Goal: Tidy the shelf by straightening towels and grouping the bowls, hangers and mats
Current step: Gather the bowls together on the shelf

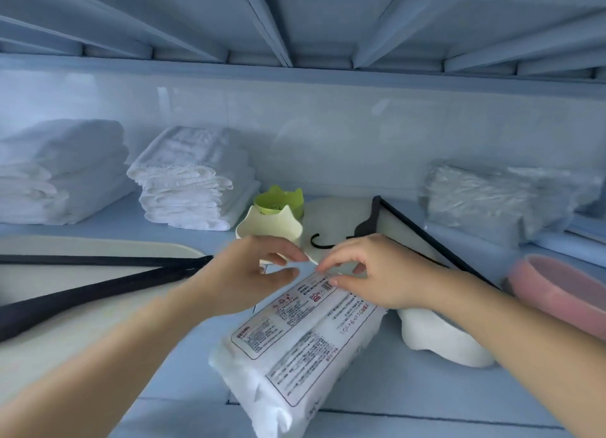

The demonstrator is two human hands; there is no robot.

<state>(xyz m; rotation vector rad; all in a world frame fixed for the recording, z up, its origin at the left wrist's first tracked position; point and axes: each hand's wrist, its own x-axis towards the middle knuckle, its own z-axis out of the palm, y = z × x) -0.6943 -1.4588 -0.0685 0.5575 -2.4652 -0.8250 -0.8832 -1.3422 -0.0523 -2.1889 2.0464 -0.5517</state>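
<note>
Left hand [259,273] hovers loose-fingered and holds nothing. Right hand [370,273] touches the far end of the white packet [295,349]; I cannot tell if it pinches. Lifting could bump the cream bowl [269,229] just behind or snag the black hanger [366,223]. 2 towel stacks [193,178] sit well back.

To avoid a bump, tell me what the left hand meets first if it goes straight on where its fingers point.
Most likely the right hand, whose fingertips sit just ahead of the left hand at the far end of the wipes pack. Depth is unclear; it could slip past toward the black hanger.
</note>
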